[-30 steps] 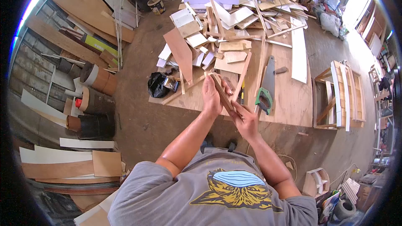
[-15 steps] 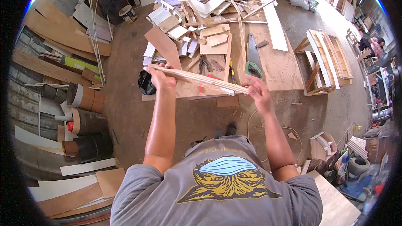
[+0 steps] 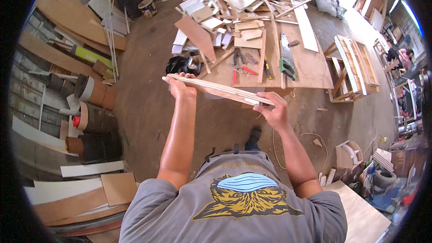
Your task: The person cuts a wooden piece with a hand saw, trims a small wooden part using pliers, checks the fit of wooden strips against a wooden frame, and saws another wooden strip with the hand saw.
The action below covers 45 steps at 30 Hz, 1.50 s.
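Note:
A short bundle of pale wooden strips [image 3: 220,89] spans the gap between my two hands, tilted down toward the right. My left hand [image 3: 182,88] is closed around its left end, with fingertips curled over the far side. At the right end, my right hand [image 3: 275,112] pinches the wood between thumb and fingers. Just beyond, on the worktable [image 3: 310,80], lie a green-handled handsaw [image 3: 287,65], dark-jawed pliers [image 3: 238,56] and a red-handled tool [image 3: 249,70]. A black plastic bag [image 3: 176,65] sits at the table's near left corner.
Wood offcuts [image 3: 225,9] are heaped over the table's far part. To the right stands a wooden frame [image 3: 353,65]. Boards and rolls [image 3: 96,92] line the left wall. A cable [image 3: 325,150] lies on the floor. A person [image 3: 400,58] is far right.
My right hand has closed onto the right end of the strips, where its fingers were looser before. The view has shifted, and the worktable now appears farther from the wood.

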Each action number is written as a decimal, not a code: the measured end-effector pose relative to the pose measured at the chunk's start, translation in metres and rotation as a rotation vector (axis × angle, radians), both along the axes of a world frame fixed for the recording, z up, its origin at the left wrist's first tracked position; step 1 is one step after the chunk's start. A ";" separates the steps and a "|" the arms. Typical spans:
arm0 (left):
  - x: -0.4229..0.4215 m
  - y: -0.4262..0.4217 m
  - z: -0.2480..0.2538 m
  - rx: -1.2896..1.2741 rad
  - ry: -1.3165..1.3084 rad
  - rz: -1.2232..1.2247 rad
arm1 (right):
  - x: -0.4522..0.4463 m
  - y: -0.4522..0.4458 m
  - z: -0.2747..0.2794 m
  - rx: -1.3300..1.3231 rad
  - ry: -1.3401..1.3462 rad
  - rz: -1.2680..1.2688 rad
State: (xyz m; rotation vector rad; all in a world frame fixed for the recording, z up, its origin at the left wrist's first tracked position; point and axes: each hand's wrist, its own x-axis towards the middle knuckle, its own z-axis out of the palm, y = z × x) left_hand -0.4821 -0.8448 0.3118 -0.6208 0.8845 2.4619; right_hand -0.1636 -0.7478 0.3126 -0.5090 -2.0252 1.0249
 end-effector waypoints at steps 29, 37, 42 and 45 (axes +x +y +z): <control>0.164 0.037 0.022 0.180 0.356 -0.385 | 0.151 0.013 -0.061 -1.012 0.242 0.003; 0.350 0.177 0.017 0.099 0.489 -0.743 | 0.335 0.076 -0.088 -1.155 0.398 -0.281; 0.480 0.258 0.015 0.156 0.485 -1.023 | 0.462 0.099 -0.096 -1.177 0.593 -0.453; 0.543 0.303 0.002 0.225 0.513 -1.167 | 0.526 0.109 -0.097 -1.163 0.663 -0.528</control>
